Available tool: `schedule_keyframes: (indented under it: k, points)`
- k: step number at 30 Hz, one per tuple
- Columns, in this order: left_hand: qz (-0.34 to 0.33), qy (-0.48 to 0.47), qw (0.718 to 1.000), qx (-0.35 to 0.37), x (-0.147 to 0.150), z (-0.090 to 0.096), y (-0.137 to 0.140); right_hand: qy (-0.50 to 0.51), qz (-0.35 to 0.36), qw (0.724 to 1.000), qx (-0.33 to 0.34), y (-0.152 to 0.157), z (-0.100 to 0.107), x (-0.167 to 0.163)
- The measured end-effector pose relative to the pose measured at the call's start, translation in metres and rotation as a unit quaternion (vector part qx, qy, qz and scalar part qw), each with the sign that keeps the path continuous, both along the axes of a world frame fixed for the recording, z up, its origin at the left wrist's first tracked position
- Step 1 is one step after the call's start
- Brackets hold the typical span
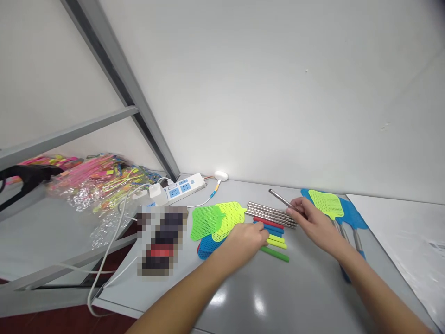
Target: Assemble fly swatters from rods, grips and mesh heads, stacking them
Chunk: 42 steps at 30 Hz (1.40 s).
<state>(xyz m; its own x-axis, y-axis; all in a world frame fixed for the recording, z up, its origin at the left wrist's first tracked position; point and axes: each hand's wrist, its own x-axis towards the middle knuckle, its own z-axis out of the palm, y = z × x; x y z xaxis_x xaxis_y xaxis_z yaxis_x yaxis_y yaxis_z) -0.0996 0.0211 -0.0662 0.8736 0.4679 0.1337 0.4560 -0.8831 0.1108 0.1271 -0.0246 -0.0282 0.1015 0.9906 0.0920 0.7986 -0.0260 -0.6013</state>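
My right hand point(314, 222) is closed around a thin metal rod point(280, 198), tilted with its far end pointing up and left. My left hand point(248, 239) rests over a row of coloured plastic handles, its fingers curled together; what they grip is hidden. Showing around it are a red handle point(269, 222), a blue handle point(274, 228), yellow handles point(277, 243) and a green handle point(276, 253). Several metal rods point(267, 212) lie side by side behind them. Left of the hand lie a green fly swatter head point(205, 221), a yellow one point(231, 215) and blue ones point(210, 245).
Fly swatters with rods attached, one with a yellow head point(327, 204), lie to the right beside a white sheet point(399, 241). At the left stand a power strip point(184, 188), a blurred-out object point(167, 236), a white cable point(120, 227) and a metal rack with bagged colourful items point(104, 181).
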Motion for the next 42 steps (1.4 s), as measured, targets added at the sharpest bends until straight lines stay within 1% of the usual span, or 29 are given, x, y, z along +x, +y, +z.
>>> schedule_keyframes:
  k: [2, 5, 8, 10, 13, 16, 19, 21, 23, 27, 31, 37, 39, 42]
  points:
    - [-0.005, 0.005, 1.000, -0.008, 0.000, 0.003, -0.001, 0.080, 0.006, 0.997, -0.018, -0.021, -0.003, -0.006]
    - [-0.016, 0.016, 1.000, -0.019, 0.002, 0.009, -0.002, 0.100, 0.025, 0.993, -0.066, -0.043, -0.016, -0.013]
    - [-0.011, 0.016, 0.999, -0.029, 0.004, 0.011, -0.003, 0.052, 0.031, 0.995, -0.085, -0.053, -0.034, -0.013]
    - [0.000, 0.012, 0.999, -0.037, 0.005, 0.013, -0.002, 0.006, 0.034, 0.996, -0.079, -0.055, -0.043, -0.012]
    - [0.021, 0.003, 0.999, -0.035, 0.001, 0.018, 0.006, -0.046, 0.049, 0.995, -0.071, -0.055, -0.051, -0.010]
    - [0.076, -0.032, 0.996, -0.021, -0.012, 0.026, 0.021, -0.089, 0.045, 0.993, -0.057, -0.057, -0.055, -0.009]
    - [0.138, -0.090, 0.986, -0.003, -0.025, 0.030, 0.037, -0.102, 0.045, 0.993, -0.040, -0.059, -0.059, -0.009]
    - [0.162, -0.108, 0.981, 0.012, -0.030, 0.027, 0.044, -0.098, 0.050, 0.993, -0.032, -0.061, -0.061, -0.008]
    - [0.179, -0.104, 0.978, 0.015, -0.031, 0.020, 0.048, -0.093, 0.049, 0.994, -0.033, -0.061, -0.063, -0.006]
    - [0.185, -0.102, 0.977, -0.032, -0.027, 0.007, 0.047, -0.078, 0.047, 0.995, -0.035, -0.061, -0.066, -0.002]
    - [0.180, -0.130, 0.973, -0.064, -0.021, 0.004, 0.045, -0.054, 0.043, 0.997, -0.018, -0.063, -0.067, 0.004]
    - [0.180, -0.134, 0.971, -0.087, -0.017, 0.006, 0.048, 0.012, 0.025, 0.999, 0.017, -0.065, -0.059, 0.008]
    - [0.177, -0.136, 0.970, -0.092, -0.017, 0.011, 0.048, 0.029, 0.012, 0.999, 0.036, -0.066, -0.055, 0.007]
    - [0.173, -0.170, 0.966, -0.089, -0.017, 0.026, 0.045, 0.046, -0.009, 0.997, 0.056, -0.066, -0.050, 0.006]
